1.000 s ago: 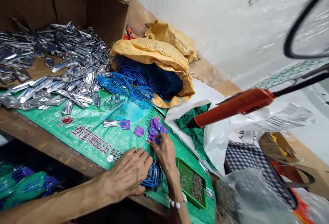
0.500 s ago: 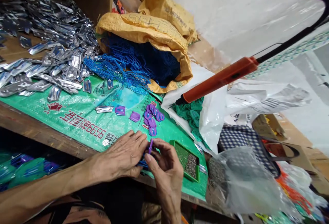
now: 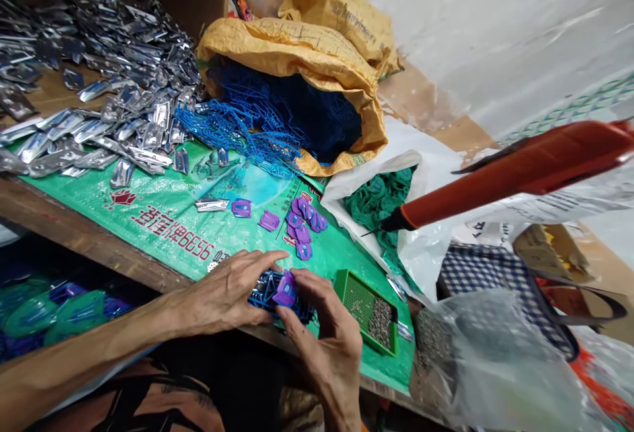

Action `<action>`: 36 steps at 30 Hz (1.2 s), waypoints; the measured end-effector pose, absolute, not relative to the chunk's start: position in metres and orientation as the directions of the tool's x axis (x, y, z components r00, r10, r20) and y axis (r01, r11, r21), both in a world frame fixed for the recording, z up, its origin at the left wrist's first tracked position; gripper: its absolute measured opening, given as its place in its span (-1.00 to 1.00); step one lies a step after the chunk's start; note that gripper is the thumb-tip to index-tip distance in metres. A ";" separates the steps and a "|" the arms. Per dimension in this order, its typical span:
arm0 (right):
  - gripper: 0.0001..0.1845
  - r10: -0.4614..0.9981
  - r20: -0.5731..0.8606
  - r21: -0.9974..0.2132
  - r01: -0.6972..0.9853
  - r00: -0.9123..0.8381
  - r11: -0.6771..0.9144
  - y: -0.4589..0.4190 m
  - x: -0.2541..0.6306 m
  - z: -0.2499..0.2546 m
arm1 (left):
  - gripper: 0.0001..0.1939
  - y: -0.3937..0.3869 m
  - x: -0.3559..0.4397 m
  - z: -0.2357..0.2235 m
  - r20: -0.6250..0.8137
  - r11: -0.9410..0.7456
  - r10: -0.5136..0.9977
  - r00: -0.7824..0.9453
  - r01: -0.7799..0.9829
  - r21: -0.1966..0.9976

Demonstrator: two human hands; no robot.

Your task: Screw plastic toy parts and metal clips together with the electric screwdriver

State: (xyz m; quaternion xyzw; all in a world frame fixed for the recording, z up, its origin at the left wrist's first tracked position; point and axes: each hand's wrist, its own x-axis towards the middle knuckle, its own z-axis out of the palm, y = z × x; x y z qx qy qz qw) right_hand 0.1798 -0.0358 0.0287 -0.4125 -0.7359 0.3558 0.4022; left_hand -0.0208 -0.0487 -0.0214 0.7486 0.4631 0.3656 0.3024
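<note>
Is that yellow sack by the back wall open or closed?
Open: the yellow sack lies on its side with its mouth gaping, and blue plastic parts spill out onto the green sheet.

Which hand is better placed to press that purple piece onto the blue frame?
Probably the right hand: its fingers hold the purple piece at the blue frame, while the left hand steadies the frame.

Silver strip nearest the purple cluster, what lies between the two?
In the head view, a purple piece, then a second purple piece lie between the silver strip and the purple cluster, on the green sheet.
</note>
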 end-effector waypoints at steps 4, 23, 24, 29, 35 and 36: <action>-0.52 0.768 0.369 -0.688 0.401 -0.524 0.605 -0.030 0.175 0.043 | 0.04 -0.048 -0.018 -0.023 0.227 -0.326 0.937 0.266 0.426 0.844; -0.59 0.694 0.279 -0.655 0.397 -0.664 0.643 -0.019 0.175 0.057 | -0.03 -0.051 -0.020 -0.018 0.276 -0.404 0.908 0.315 0.488 0.774; -0.59 0.690 0.279 -0.649 0.399 -0.667 0.648 -0.019 0.175 0.058 | -0.02 -0.052 -0.020 -0.018 0.278 -0.406 0.907 0.315 0.489 0.772; -0.58 0.669 0.279 -0.596 0.422 -0.689 0.683 -0.021 0.176 0.057 | -0.01 -0.052 -0.020 -0.018 0.283 -0.414 0.905 0.319 0.496 0.763; -0.56 0.641 0.281 -0.528 0.443 -0.714 0.725 -0.023 0.175 0.058 | -0.01 -0.055 -0.019 -0.023 0.308 -0.442 0.894 0.327 0.524 0.728; -0.56 0.638 0.281 -0.514 0.449 -0.717 0.731 -0.023 0.175 0.059 | -0.02 -0.056 -0.018 -0.024 0.311 -0.445 0.893 0.326 0.528 0.723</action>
